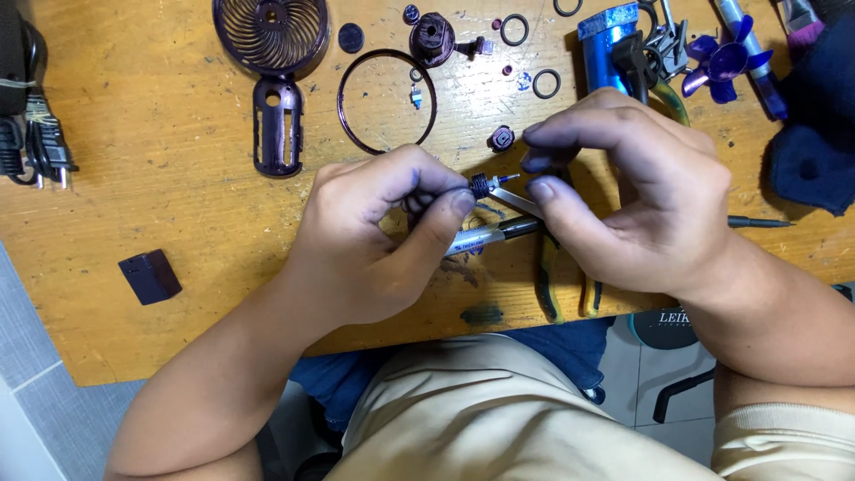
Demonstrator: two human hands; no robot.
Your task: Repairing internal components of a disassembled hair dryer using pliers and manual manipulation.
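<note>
My left hand (374, 240) pinches a small dark ribbed part (481, 185) with a thin blue wire between thumb and forefinger, just above the wooden table (160, 178). My right hand (632, 196) holds metal tweezers (517, 203) whose tips meet that small part. Under both hands lies a marker pen (485, 237), and pliers with yellow-green handles (548, 281) poke out below my right hand.
Purple fan pieces are spread across the far side: a grille with handle (276, 62), a thin ring (386, 101), a motor housing (434, 38), rubber rings (514, 29), a propeller (723, 61). A blue cylinder (606, 49), a dark cloth (815, 134), a plug (44, 142) and a small dark block (150, 276) also lie there.
</note>
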